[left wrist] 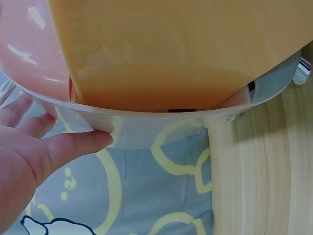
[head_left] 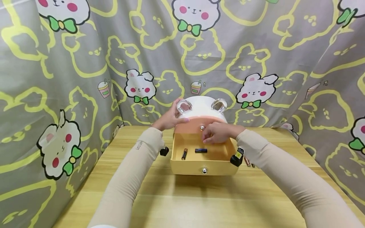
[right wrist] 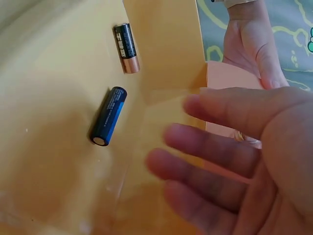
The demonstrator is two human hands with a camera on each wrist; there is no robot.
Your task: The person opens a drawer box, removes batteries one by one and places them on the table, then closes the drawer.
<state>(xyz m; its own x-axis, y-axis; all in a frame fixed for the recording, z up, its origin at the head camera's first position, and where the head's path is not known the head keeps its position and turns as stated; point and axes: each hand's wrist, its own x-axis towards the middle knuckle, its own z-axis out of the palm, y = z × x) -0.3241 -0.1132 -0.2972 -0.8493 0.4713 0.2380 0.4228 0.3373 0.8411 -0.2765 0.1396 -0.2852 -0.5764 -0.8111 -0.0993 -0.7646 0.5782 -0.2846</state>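
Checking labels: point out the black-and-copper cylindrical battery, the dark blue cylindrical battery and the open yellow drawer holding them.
Black-and-copper cylindrical battery (right wrist: pixel 126 48): right wrist view, middle of its casing.
Dark blue cylindrical battery (right wrist: pixel 108 116): right wrist view, middle of its casing.
Open yellow drawer (head_left: pixel 186 167): head view, its front panel.

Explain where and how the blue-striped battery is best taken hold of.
Probably at its middle, pinched by its long sides from above: the blue-striped battery is a slim cylinder lying flat in the yellow drawer, reachable through the open top, with the drawer's other battery lying apart from it.
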